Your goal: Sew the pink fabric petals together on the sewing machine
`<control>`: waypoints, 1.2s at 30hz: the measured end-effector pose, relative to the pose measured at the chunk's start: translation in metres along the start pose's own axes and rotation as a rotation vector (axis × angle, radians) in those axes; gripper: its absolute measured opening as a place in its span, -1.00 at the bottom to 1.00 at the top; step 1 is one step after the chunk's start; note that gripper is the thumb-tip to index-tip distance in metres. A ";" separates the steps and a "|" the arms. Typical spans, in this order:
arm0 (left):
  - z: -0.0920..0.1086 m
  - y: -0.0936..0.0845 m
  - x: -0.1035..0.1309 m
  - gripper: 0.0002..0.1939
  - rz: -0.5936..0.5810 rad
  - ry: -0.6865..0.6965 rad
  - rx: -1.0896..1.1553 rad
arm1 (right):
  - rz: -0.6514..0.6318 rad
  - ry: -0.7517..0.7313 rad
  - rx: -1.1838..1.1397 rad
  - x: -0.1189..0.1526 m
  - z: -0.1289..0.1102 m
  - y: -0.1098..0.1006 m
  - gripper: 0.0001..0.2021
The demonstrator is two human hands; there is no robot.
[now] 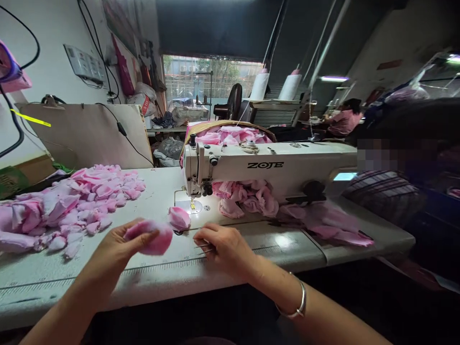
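My left hand [131, 239] pinches a pink-and-white petal-shaped fabric piece [154, 239] between thumb and fingers, above the front of the sewing table. Another pink fabric piece [178, 218] lies just beyond it, close to the needle area. To the right, my right hand [226, 247] is closed around thin metal tweezers [204, 247], their prongs pointing left; most of the tool is hidden by the fingers. The white sewing machine [230, 160] stands behind both hands, with its lit needle and presser foot [193, 205] apart from them.
A heap of pink fabric pieces [89, 196] covers the table's left side. More pink pieces [251, 199] sit under the machine arm, and others [330, 223] lie to its right. Thread cones [259, 85] stand behind. One person [347, 119] sits at the back right; another's striped clothing [384, 189] shows nearer.
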State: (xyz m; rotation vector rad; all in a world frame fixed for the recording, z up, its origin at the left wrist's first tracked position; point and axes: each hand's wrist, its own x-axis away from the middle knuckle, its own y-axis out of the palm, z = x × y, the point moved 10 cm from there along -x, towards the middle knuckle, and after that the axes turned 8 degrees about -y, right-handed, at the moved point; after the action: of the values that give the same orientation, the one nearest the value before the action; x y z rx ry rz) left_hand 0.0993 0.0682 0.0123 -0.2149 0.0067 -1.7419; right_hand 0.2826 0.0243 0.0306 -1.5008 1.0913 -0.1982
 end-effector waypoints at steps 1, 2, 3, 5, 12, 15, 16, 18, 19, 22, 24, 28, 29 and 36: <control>0.023 -0.006 -0.003 -0.74 0.095 0.148 -0.125 | -0.038 -0.016 0.038 -0.004 0.008 0.002 -0.76; 0.049 -0.004 -0.003 -0.79 0.188 0.326 -0.298 | -0.083 -0.038 0.069 -0.008 0.015 0.005 -0.69; 0.073 0.006 0.000 -0.84 0.262 0.518 -0.493 | -0.122 -0.064 0.102 -0.014 0.021 0.008 -0.64; 0.099 0.043 0.004 -0.90 0.373 0.827 -0.893 | -0.211 -0.114 0.175 -0.026 0.031 0.018 -0.59; 0.029 0.126 -0.045 -0.89 -0.003 0.998 -1.534 | -0.358 -0.223 0.261 -0.030 0.035 0.049 -0.70; 0.012 0.115 -0.051 -0.97 -0.045 0.969 -1.499 | -0.332 -0.200 0.237 -0.026 0.036 0.049 -0.71; 0.010 0.112 -0.051 -0.96 -0.056 0.965 -1.487 | -0.325 -0.179 0.223 -0.025 0.037 0.049 -0.72; 0.008 0.108 -0.050 -0.90 -0.062 0.961 -1.460 | -0.314 -0.121 0.199 -0.024 0.043 0.049 -0.75; 0.008 0.107 -0.049 -0.87 -0.059 0.958 -1.448 | -0.310 -0.089 0.196 -0.023 0.046 0.049 -0.76; 0.007 0.107 -0.047 -0.80 -0.032 0.939 -1.422 | -0.315 -0.049 0.191 -0.022 0.051 0.052 -0.71; 0.005 0.107 -0.046 -0.78 -0.025 0.924 -1.425 | -0.327 -0.057 0.182 -0.022 0.050 0.054 -0.66; 0.004 0.108 -0.047 -0.75 -0.009 0.905 -1.434 | -0.317 -0.039 0.179 -0.022 0.052 0.055 -0.66; 0.005 0.108 -0.048 -0.75 -0.008 0.903 -1.430 | -0.318 -0.032 0.179 -0.022 0.053 0.055 -0.66; 0.007 0.110 -0.049 -0.77 -0.046 0.928 -1.392 | -0.407 -0.053 0.026 -0.021 0.054 0.056 -0.68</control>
State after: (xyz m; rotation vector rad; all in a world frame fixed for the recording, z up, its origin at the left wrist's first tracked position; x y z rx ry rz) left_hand 0.2153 0.0968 -0.0018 -0.3706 1.8998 -1.4523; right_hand 0.2786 0.0851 -0.0226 -1.6836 0.7289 -0.4501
